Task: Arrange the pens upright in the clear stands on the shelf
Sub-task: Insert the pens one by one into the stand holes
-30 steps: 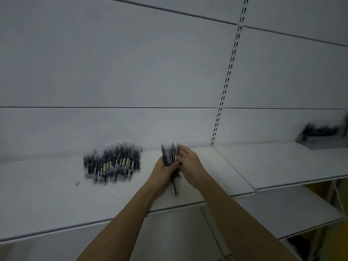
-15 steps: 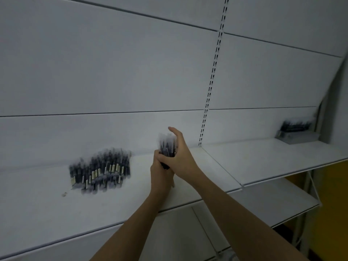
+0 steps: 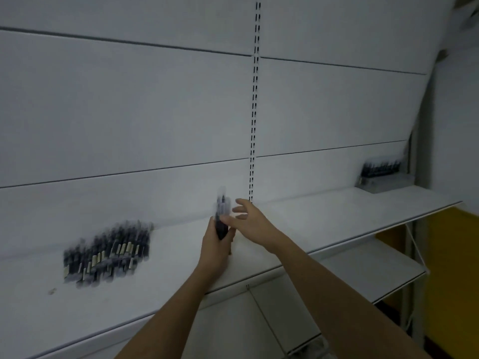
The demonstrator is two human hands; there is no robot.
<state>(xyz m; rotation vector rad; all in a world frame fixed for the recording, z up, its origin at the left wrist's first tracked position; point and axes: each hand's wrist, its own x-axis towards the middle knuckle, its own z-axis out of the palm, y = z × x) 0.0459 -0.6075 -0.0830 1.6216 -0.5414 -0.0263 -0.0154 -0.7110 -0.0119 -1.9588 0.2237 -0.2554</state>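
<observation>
My left hand (image 3: 216, 244) grips a bundle of dark pens (image 3: 221, 216) upright above the middle of the white shelf (image 3: 298, 229). Just to its right, my right hand (image 3: 248, 220) has its fingers spread and relaxed, and its fingertips are near the bundle; contact is blurred. A heap of dark pens (image 3: 108, 252) with pale labels lies flat on the shelf at the left. A clear stand (image 3: 383, 178) with pens standing upright in it sits at the far right end of the shelf.
White wall panels rise behind the shelf, with a slotted upright rail (image 3: 254, 112) at the centre. A lower shelf (image 3: 363, 270) juts out below on the right. A small scrap (image 3: 51, 291) lies on the shelf at the left.
My right hand has let go of the pen bundle and opened beside it. My left hand keeps hold of the bundle. The view has swung right, so the clear stand appears nearer.
</observation>
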